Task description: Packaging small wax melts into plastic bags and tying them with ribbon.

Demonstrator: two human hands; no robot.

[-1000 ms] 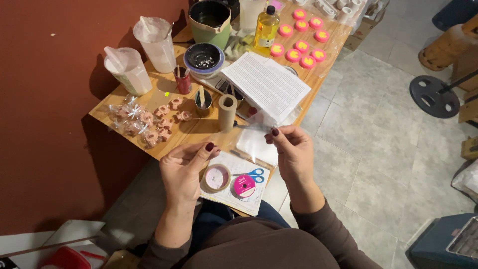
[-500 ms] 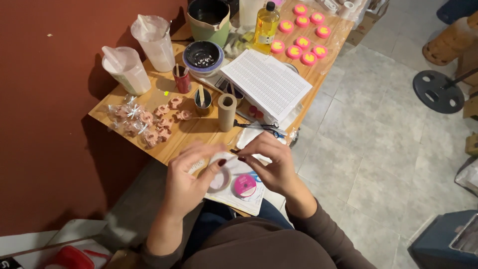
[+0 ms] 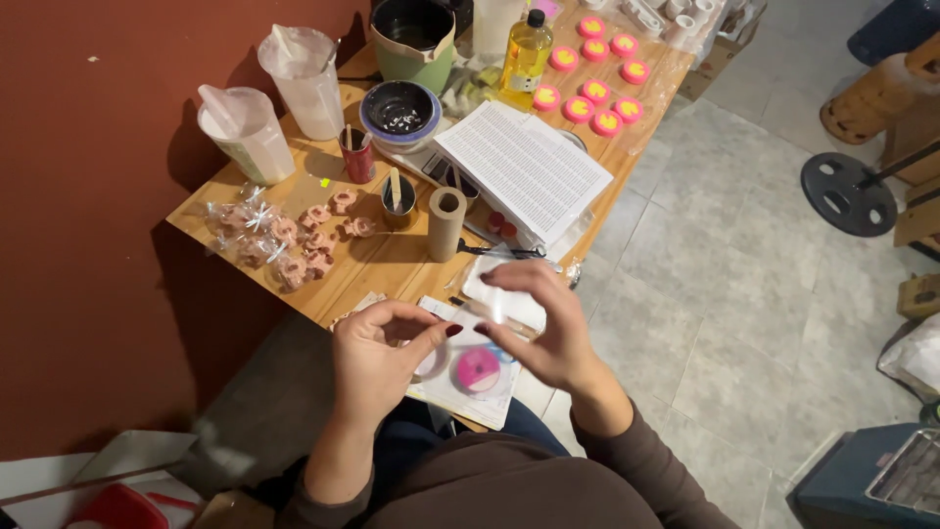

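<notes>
Left hand (image 3: 377, 358) and right hand (image 3: 539, 323) pinch a clear film bag (image 3: 499, 306), partly hiding the pink ribbon spool (image 3: 477, 370). Printed sheet stack (image 3: 524, 168) lies beyond the spool.

You see warm, fairly dim indoor light from above, and the table (image 3: 392, 260) throws a dark shadow down the red wall (image 3: 88, 245). Your right hand (image 3: 543, 328) is slightly motion-blurred; the frame corners stretch.
</notes>
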